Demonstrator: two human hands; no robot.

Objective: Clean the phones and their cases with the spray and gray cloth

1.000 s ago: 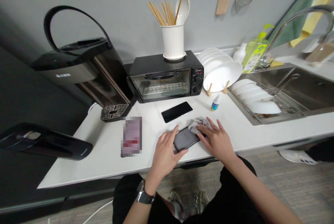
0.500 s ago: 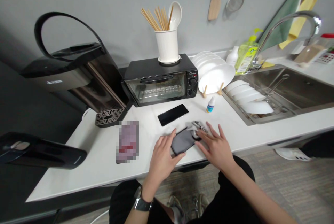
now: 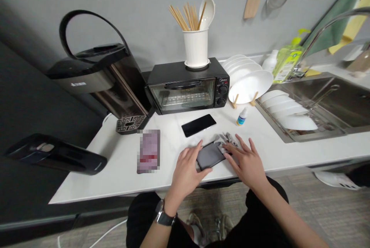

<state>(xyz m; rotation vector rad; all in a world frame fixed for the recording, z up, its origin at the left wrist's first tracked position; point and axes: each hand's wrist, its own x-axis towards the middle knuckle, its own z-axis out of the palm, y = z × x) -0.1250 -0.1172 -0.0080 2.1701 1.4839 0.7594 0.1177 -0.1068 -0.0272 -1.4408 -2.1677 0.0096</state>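
Note:
A dark grey phone case (image 3: 210,156) with a black rim lies on the white counter between my hands. My left hand (image 3: 188,171) grips its left end, thumb at the near edge and fingers at the far edge. Under the fingers of my right hand (image 3: 245,161) is a crumpled grey cloth (image 3: 227,140), pressed on the right end of the case and partly hidden. Just beyond lies a black phone (image 3: 199,125), screen up. A small bottle (image 3: 242,117) with a white cap and blue label stands behind my right hand.
A toaster oven (image 3: 187,91) stands at the back, bearing a white cup (image 3: 196,47) of chopsticks. Left are a water dispenser (image 3: 101,82), a dark bottle (image 3: 58,154) and a blurred-out purple item (image 3: 149,151). Right are racked plates (image 3: 251,86) and a sink (image 3: 343,101) holding bowls.
The view has swung left, so everything sits further right in the picture. My hands stay on the case and cloth in nearly the same pose.

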